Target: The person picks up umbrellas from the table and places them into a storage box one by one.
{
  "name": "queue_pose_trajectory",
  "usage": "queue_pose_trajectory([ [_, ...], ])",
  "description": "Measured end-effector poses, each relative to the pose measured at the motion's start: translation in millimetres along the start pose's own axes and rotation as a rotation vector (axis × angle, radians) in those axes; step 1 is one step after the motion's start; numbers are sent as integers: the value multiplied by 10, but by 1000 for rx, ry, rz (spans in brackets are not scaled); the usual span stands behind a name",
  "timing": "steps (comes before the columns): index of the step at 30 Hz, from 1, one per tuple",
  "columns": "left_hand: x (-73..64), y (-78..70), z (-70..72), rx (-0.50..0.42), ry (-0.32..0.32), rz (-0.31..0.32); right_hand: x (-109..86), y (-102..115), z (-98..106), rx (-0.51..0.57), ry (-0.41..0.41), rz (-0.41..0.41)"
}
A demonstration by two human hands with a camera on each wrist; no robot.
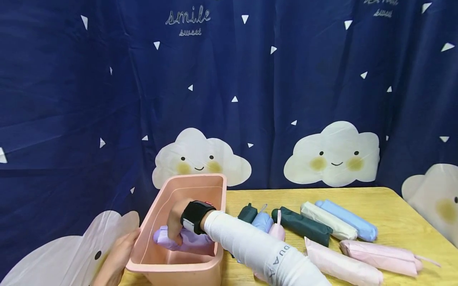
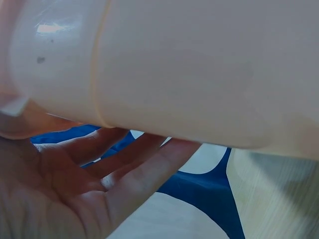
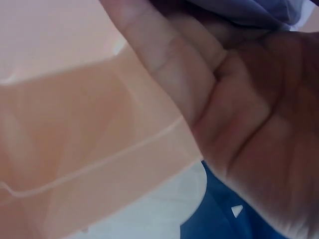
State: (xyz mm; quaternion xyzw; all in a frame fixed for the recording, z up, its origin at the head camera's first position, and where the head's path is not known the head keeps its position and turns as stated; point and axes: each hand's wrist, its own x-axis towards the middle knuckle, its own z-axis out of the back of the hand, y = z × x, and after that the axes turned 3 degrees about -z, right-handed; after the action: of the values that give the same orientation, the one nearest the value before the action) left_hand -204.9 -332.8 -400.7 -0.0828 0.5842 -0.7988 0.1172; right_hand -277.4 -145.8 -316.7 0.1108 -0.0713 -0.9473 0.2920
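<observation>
A pink plastic bin (image 1: 186,268) stands at the left end of a wooden table (image 1: 393,206). My right hand (image 1: 174,223) reaches down inside it, fingers curled round a lilac folded umbrella (image 1: 189,241) lying on the bin's floor. The right wrist view shows my palm (image 3: 244,114), the lilac fabric (image 3: 249,12) above it and the bin wall (image 3: 75,124). My left hand (image 1: 119,254) lies flat against the bin's outer left wall. In the left wrist view its fingers (image 2: 129,179) are straight under the bin (image 2: 199,64).
Several folded umbrellas lie on the table right of the bin: dark green (image 1: 302,226), cream (image 1: 329,220), light blue (image 1: 348,218), two long pink ones (image 1: 343,264) (image 1: 379,252), and short ones (image 1: 262,220) behind my forearm. A navy cloud-print curtain (image 1: 250,99) hangs behind.
</observation>
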Motion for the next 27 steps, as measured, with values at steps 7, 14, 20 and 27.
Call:
queue_pose_trajectory([
  [7, -8, 9, 9, -39, 1, 18, 34, 16, -263, -127, -8, 117],
  [14, -23, -3, 2, -70, 0, 41, 121, 145, -407, -365, 152, 32],
  [20, 9, -18, -21, -71, 12, 41, 307, 264, -448, -368, 598, -129],
  [27, 6, -11, -18, -70, 29, 39, 394, 332, -484, -470, 713, -125],
])
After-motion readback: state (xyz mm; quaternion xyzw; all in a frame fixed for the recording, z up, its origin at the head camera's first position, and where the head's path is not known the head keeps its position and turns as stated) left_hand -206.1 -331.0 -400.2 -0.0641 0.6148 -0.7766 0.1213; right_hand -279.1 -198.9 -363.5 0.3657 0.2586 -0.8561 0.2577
